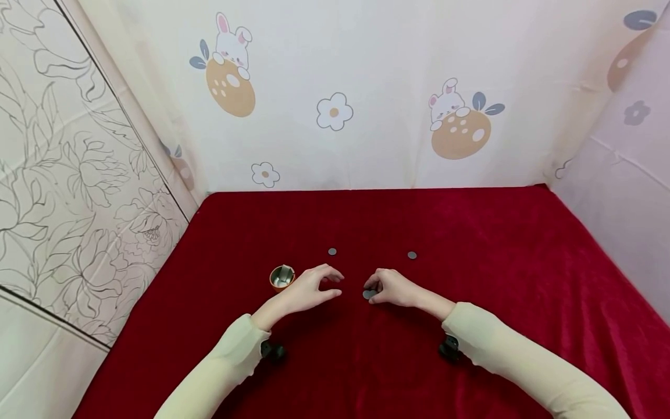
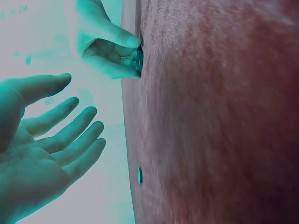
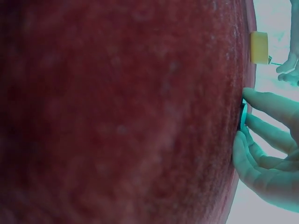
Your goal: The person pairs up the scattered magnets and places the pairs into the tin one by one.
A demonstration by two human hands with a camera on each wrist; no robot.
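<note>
My right hand (image 1: 392, 287) is low over the red cloth, thumb and fingertips pinching the edges of a grey coin (image 3: 243, 115). In the head view, two coins (image 1: 367, 294) seem to overlap under those fingertips. My left hand (image 1: 311, 287) hovers to the left with fingers loosely bent and thumb apart, nothing between them. In the left wrist view its fingers (image 2: 70, 133) are spread. Just beyond the left wrist stands a small orange cup (image 1: 275, 286) with a pale greenish folded piece (image 1: 285, 273) in it.
One loose coin (image 1: 332, 251) lies beyond the left hand, another coin (image 1: 412, 255) beyond the right hand. Red cloth (image 1: 471, 233) covers the table. Patterned curtains (image 1: 377, 70) hang behind, and a flower-printed panel (image 1: 89, 163) stands at left.
</note>
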